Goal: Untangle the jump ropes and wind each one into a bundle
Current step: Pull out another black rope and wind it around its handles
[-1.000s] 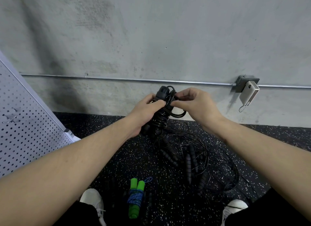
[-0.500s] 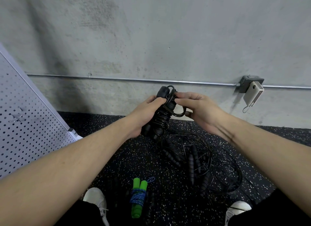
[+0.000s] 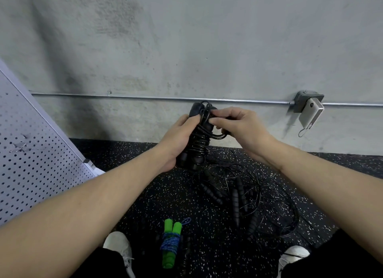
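My left hand (image 3: 178, 139) grips a black jump rope bundle (image 3: 200, 139), two handles held upright with cord wound round them. My right hand (image 3: 240, 126) pinches the black cord near the top of the bundle, and a loop of cord hangs below its fingers. A tangle of black jump ropes (image 3: 242, 197) with several ribbed handles lies on the speckled floor beneath. A wound green-handled rope with blue cord (image 3: 171, 242) lies on the floor between my feet.
A concrete wall with a metal conduit (image 3: 145, 97) rises just behind the ropes. A junction box with a white device (image 3: 309, 112) hangs at the right. A perforated white panel (image 3: 31, 153) leans at the left. My white shoes (image 3: 119, 246) flank the green rope.
My right hand has shifted from flat beside the bundle to pinching the cord at its top. The left hand keeps its grip on the handles.
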Tool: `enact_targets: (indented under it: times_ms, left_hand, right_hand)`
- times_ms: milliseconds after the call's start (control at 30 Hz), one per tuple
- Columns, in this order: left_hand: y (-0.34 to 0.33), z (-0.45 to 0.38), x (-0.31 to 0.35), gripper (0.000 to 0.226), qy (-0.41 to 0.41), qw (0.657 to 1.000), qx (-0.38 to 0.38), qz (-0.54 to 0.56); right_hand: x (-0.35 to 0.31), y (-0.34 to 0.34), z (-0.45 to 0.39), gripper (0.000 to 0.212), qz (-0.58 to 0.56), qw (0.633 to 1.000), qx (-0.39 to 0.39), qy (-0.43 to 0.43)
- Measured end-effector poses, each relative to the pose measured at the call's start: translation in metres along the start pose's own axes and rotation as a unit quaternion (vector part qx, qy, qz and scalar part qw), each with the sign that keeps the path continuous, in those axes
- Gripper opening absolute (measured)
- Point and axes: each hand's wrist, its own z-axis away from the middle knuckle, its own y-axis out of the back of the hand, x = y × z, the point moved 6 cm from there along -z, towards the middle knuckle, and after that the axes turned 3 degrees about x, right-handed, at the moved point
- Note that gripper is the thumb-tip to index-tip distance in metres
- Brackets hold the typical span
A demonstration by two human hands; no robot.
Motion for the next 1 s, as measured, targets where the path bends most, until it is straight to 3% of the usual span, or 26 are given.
enact_targets:
  times_ms: [133,333,500,600,800,1000]
  left_hand:
    - [-0.002,0.002,-0.006,0.036,0.013,0.999,-0.025,-0.021]
    - [-0.006,0.001,-0.001,0.028,-0.006,0.992,-0.013,-0.123]
    - [-0.009,0.001,-0.008,0.03,0.007,0.997,0.021,-0.068]
    - [-0.008,-0.003,-0.006,0.03,0.006,0.998,0.017,-0.058]
    - [-0.005,-0.003,-0.002,0.032,-0.027,0.992,0.013,-0.122]
    - [-0.005,-0.001,0.0,0.033,-0.003,0.998,0.006,-0.069]
  right_hand:
    - [0.001,0.004,0.003,0.016,0.013,1.0,0.001,-0.004]
    - [0.002,0.003,0.007,0.008,0.043,0.997,0.066,0.002]
    - [0.001,0.002,0.007,0.012,0.095,0.994,0.052,-0.003]
    - [0.0,0.001,0.007,0.018,0.061,0.996,0.065,-0.005]
    - [0.017,0.007,0.006,0.012,-0.014,0.989,0.095,-0.11]
    - [0.006,0.006,0.004,0.022,-0.052,0.991,0.099,-0.073]
